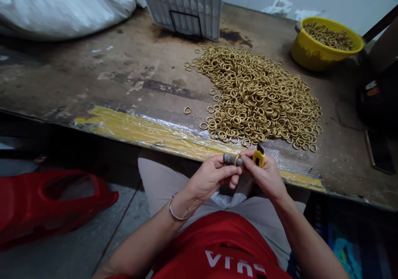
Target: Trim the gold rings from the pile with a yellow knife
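My left hand (217,173) is closed around a short grey rod (229,159), held level just off the table's front edge. A single gold-coloured ring (236,160) sits around the rod near its right end. In my right hand (265,173) is a yellow utility knife (258,157), its dark blade pointing up and away from me. The fingertips of that hand touch the ring and the rod's end. Beyond both hands spreads a large heap of similar rings (261,92) on the table.
A yellow bowl (326,57) of rings stands at the back right. A grey ribbed panel (186,5) rises behind the heap, and a white sack (68,9) lies at left. Tape (139,132) covers the worn table edge. A phone (379,150) lies right; a red stool (56,204) stands lower left.
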Demonstrator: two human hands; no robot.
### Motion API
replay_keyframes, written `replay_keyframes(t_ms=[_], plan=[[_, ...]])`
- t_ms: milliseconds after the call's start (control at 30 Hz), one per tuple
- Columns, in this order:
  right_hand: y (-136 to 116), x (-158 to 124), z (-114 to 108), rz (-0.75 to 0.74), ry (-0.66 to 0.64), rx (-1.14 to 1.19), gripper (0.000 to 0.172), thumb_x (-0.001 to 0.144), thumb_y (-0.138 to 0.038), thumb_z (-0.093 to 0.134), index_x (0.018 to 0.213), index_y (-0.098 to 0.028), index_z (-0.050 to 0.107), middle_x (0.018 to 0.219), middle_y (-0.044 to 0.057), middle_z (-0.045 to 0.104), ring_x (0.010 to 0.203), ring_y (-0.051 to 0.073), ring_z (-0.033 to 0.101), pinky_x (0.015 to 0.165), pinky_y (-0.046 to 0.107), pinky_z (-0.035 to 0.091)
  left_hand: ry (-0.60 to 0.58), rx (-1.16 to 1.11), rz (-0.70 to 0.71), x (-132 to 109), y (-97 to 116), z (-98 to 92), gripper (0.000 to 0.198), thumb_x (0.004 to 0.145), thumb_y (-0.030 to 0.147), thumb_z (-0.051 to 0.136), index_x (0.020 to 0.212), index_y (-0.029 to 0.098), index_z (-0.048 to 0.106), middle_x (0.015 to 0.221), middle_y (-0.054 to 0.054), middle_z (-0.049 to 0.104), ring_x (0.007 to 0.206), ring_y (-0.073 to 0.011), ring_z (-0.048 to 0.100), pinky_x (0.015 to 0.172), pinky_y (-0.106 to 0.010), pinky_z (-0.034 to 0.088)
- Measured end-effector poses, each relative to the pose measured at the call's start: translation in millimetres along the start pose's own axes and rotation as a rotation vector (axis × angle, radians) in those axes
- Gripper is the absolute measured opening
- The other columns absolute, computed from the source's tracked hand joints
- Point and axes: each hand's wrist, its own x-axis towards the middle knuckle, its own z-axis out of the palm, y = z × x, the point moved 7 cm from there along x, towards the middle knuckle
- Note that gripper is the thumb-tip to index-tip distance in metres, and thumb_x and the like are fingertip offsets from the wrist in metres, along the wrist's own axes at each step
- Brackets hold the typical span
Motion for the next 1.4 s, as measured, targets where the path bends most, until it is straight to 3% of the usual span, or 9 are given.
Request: replay_keyframes(t_ms=[133,233,367,500,633,767,1067,1233,1400], plan=[[-24.0,-13.7,-3.5,-0.317,0.027,-0.574,0.020,0.096,-0.021,0.050,0.094,-0.018,0.070,0.084,0.005,0.065,0.076,0.016,0.061,0.069,0.026,0.044,0.066,0.141,0.061,-0.7,4.9,-3.3,0.035,0.069,0.040,0.088,0.077,0.010,0.072,0.057,-0.002,0.068,0.048,-0.0100,0.061,0.049,-0.020,0.051],[-27.3,-21.2,-0.9,-0.378,0.054,-0.959,0.023,0.093,-0.012,0.047,0.095,-0.018,0.069,0.085,0.005,0.066,0.072,0.016,0.060,0.066,0.026,0.040,0.112,0.260,0.100,-1.5,8.0,-4.9,0.034,0.071,0.041,0.085,0.076,0.011,0.070,0.055,-0.001,0.067,0.046,-0.0104,0.060,0.048,-0.020,0.051],[-29.1,-24.6,6.8,-0.429,0.078,-1.187,0.025,0.091,-0.006,0.047,0.092,-0.018,0.068,0.082,0.004,0.065,0.067,0.015,0.057,0.062,0.027,0.036,0.147,0.395,0.131,-3.0,12.7,-6.1,0.024,0.075,0.035,0.077,0.076,0.013,0.068,0.053,0.001,0.064,0.045,-0.0095,0.057,0.047,-0.019,0.048],[-22.7,-18.4,9.4,-0.399,0.076,-1.292,0.020,0.094,-0.008,0.049,0.090,-0.018,0.066,0.078,0.004,0.063,0.064,0.015,0.055,0.060,0.028,0.032,0.171,0.557,0.178,-8.4,21.9,-5.9,0.014,0.077,0.027,0.070,0.076,0.014,0.067,0.054,0.002,0.062,0.046,-0.0086,0.054,0.046,-0.019,0.044],[-6.3,-0.6,-21.5,-0.120,0.124,-1.363,0.020,0.091,-0.007,0.049,0.090,-0.016,0.066,0.082,0.007,0.065,0.062,0.016,0.054,0.055,0.031,0.028,0.133,0.648,0.175,-22.2,28.2,-0.3,0.013,0.078,0.022,0.069,0.068,0.014,0.066,0.054,0.002,0.059,0.048,-0.0082,0.051,0.047,-0.019,0.041],[-6.2,12.6,-42.7,-0.084,0.187,-1.226,0.023,0.086,-0.007,0.052,0.101,-0.016,0.067,0.094,0.009,0.067,0.076,0.019,0.060,0.063,0.029,0.036,-0.053,0.600,0.099,-27.4,18.5,5.7,0.017,0.077,0.023,0.074,0.066,0.014,0.064,0.061,0.001,0.058,0.055,-0.0080,0.049,0.052,-0.019,0.041],[7.9,41.0,-4.8,-0.065,-0.006,-1.254,0.016,0.084,-0.008,0.054,0.089,-0.017,0.067,0.094,0.009,0.066,0.072,0.017,0.057,0.061,0.029,0.032,-0.060,0.064,-0.010,-5.5,-4.7,-17.1,0.033,0.070,0.031,0.082,0.091,0.015,0.063,0.074,-0.001,0.065,0.053,-0.0097,0.056,0.043,-0.018,0.044],[-10.3,28.6,-18.3,-0.166,0.073,-0.606,0.018,0.093,-0.026,0.055,0.078,-0.018,0.062,0.077,0.003,0.061,0.069,0.016,0.055,0.067,0.028,0.040,0.043,-0.020,0.060,2.9,4.1,-22.1,0.036,0.077,0.042,0.078,0.092,0.012,0.067,0.090,-0.009,0.071,0.065,-0.0143,0.065,0.044,-0.020,0.052],[-4.8,10.3,-9.3,-0.001,-0.048,-0.131,0.030,0.095,-0.044,0.058,0.079,-0.019,0.063,0.069,-0.001,0.056,0.062,0.013,0.049,0.058,0.026,0.038,0.056,0.009,0.055,9.5,3.3,-13.8,0.035,0.076,0.040,0.082,0.089,0.011,0.068,0.082,-0.006,0.072,0.051,-0.0083,0.059,0.036,-0.015,0.043]])
